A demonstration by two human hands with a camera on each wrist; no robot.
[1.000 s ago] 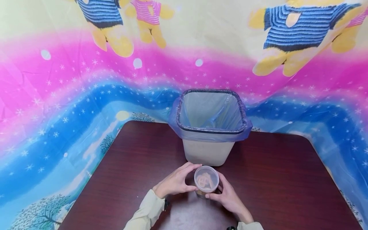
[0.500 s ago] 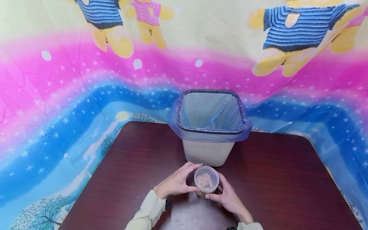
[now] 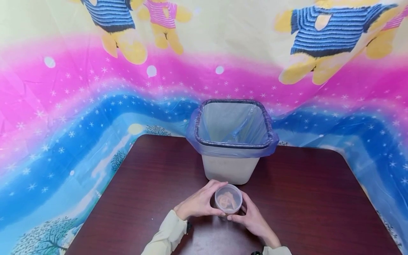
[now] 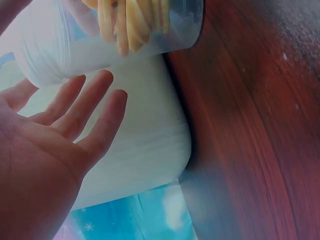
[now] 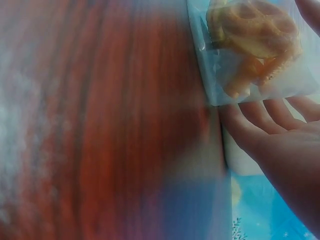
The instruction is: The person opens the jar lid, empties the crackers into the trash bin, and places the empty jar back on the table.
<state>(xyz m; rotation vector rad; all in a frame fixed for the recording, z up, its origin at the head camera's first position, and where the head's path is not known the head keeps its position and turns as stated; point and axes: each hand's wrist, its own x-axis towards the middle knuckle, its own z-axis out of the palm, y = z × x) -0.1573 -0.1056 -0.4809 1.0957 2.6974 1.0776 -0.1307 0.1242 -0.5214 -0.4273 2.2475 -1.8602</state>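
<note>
A clear plastic jar (image 3: 228,200) with a translucent lid stands on the dark red table, in front of the bin. Tan-yellow pieces (image 4: 135,22) show through its wall, one of them round with holes (image 5: 260,27) in the right wrist view. My left hand (image 3: 199,202) holds the jar's lid end from the left, thumb in front and index finger behind. In the left wrist view its other fingers (image 4: 102,122) spread below the lid's rim. From the right, my right hand (image 3: 252,216) grips the jar's side between thumb and fingers.
Just behind the jar is a whitish bin (image 3: 231,168) lined with a blue plastic bag (image 3: 271,143), its dark rim facing up. The wooden table (image 3: 153,177) extends to both sides. A printed cloth (image 3: 105,78) hangs around the table's back and sides.
My left hand has slid slightly to the right around the lid, its thumb and index fingertip further along the rim. The right hand and the jar stay nearly where they were.
</note>
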